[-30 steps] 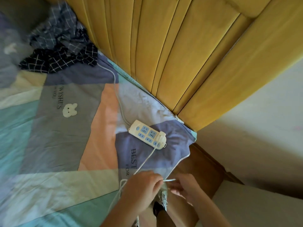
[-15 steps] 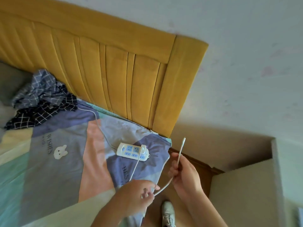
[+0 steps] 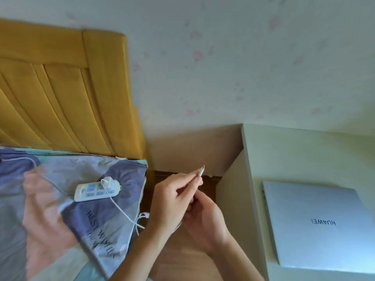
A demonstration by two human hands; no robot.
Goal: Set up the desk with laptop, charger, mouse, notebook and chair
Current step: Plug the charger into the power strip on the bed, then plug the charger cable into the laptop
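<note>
Charger cable (image 3: 121,209) tip pinched by left hand (image 3: 172,201); right hand's (image 3: 205,220) grip is hidden.

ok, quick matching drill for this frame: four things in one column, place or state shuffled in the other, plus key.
Things:
1. laptop
2. power strip
3. cable plug end
4. charger brick

Places/states:
A. held up in the hands, left hand and right hand
B. lying on the bedsheet
C. plugged into the strip
D. closed, on the desk

Pairs: 1-D, 2-B, 3-A, 4-C
</note>
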